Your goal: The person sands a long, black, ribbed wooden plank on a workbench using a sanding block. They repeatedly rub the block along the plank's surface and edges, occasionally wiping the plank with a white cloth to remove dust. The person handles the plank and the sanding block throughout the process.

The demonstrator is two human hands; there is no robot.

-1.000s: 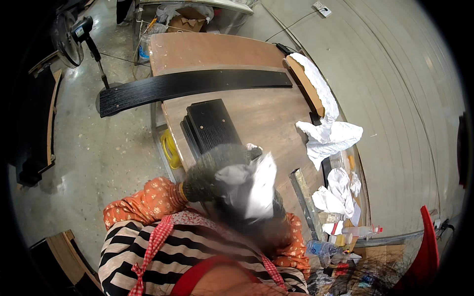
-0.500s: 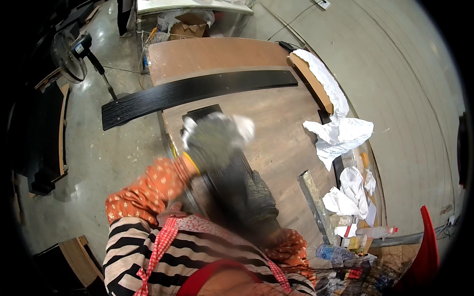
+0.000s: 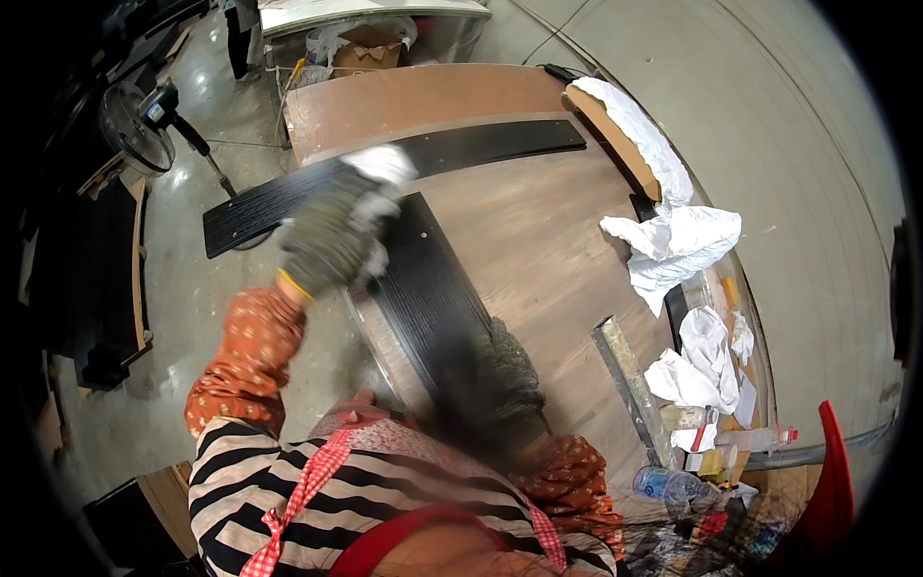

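My left hand (image 3: 332, 236), in a grey-green glove with a yellow cuff edge, is closed on a crumpled white cloth (image 3: 383, 165). It is blurred and raised beside the far end of a black wood-grained board (image 3: 433, 279). That board lies lengthwise along the left side of the table, one end toward me. On its right edge near my body is my right hand (image 3: 514, 375), in a dark glove, gripping the board; its fingers are partly lost in shadow and blur. Across the far part of the table lies a second black board (image 3: 481, 144), jutting past the left edge.
On the table's right side are crumpled white paper (image 3: 678, 245), a cardboard strip (image 3: 615, 135), a worn narrow bar (image 3: 635, 389) and a plastic bottle (image 3: 668, 484). A fan (image 3: 144, 125) stands on the floor at left, near stacked black boards (image 3: 91, 279). Another person (image 3: 240, 38) stands far back.
My left hand has swung left and away from me with the white cloth, off the near board, showing more of its surface. My right hand stays at the board's edge. The view has shifted slightly.
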